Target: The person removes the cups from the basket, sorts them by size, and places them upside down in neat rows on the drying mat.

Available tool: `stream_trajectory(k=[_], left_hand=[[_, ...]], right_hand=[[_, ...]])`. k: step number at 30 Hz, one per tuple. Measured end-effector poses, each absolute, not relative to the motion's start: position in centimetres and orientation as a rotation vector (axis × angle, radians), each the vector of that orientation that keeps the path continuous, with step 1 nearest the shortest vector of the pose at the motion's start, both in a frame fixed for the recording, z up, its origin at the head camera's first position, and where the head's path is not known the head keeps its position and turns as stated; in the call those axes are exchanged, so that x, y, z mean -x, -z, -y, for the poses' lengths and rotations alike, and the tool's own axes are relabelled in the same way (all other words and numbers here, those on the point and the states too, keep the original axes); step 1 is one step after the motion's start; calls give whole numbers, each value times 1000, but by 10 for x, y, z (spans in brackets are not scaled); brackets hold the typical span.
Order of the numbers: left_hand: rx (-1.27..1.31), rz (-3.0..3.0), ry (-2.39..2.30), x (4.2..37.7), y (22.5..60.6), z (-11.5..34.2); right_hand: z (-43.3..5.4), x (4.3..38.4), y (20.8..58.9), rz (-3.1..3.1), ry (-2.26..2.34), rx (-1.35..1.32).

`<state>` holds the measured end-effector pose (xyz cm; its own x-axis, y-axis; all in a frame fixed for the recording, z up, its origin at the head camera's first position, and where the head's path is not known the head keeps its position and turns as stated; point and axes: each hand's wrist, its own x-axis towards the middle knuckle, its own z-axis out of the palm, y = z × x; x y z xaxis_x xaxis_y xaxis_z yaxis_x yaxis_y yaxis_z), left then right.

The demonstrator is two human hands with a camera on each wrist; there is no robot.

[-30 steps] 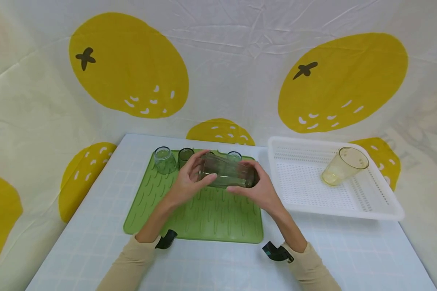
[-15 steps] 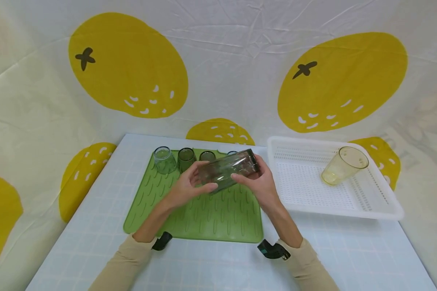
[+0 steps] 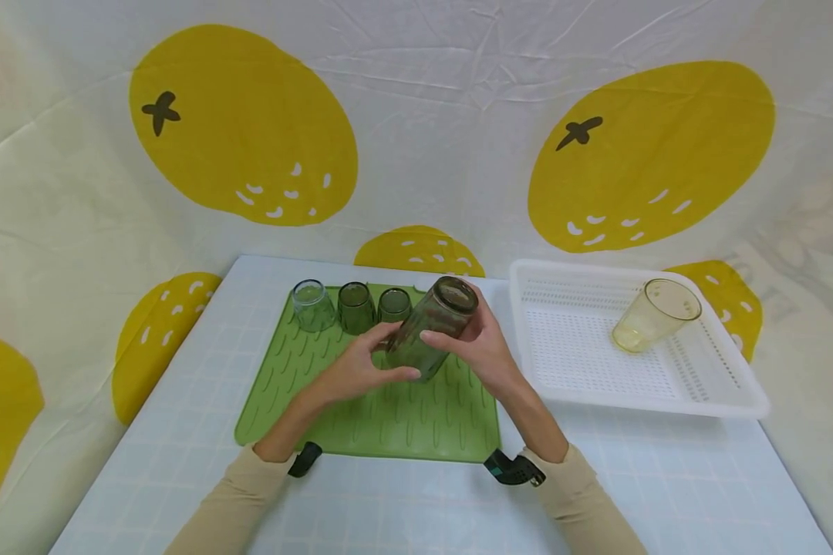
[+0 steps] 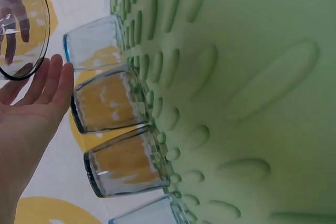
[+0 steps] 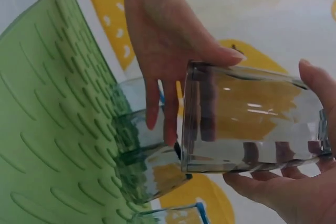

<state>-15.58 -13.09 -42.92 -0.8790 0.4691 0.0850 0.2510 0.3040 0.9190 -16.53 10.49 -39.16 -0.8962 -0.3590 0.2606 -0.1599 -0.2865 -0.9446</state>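
A tall, grey-green drinking glass [image 3: 426,331] is held up over the green ribbed mat [image 3: 389,420], tilted with its base toward the upper right. My right hand [image 3: 482,347] grips it near the base, thumb on the near side and fingers behind. At the rim, my left hand [image 3: 357,370] holds the glass between thumb and fingers; its long fingers [image 5: 152,100] reach past the rim in the right wrist view. Along the mat's back edge stand a bluish glass [image 3: 312,307] and two darker short glasses, one green [image 3: 356,308] and one smoky [image 3: 394,305], all mouth down.
Right of the mat sits a white perforated basket [image 3: 562,393] with a yellowish tumbler [image 3: 655,316] leaning inside. Another short bluish glass [image 4: 152,213] shows low in the left wrist view. A fruit-print cloth [image 3: 444,154] hangs behind the pale checked tabletop [image 3: 403,509].
The tall glass has turned from lying level to steeply tilted, base swung up and rim lowered. Both hands have kept hold of it. It now covers the short glass at the mat's back right.
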Motion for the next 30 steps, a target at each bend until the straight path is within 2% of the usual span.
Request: stream_trajectory(k=[11, 19, 30], left_hand=[[-732, -2424, -1608, 162, 437, 151], [-638, -2562, -1554, 166, 446, 172], [-669, -2759, -1486, 169, 454, 201]], right_hand=[[-102, 172, 393, -1894, 2282, 659], [-93, 178, 398, -1933, 2239, 688], [-74, 183, 402, -2032, 2143, 708]])
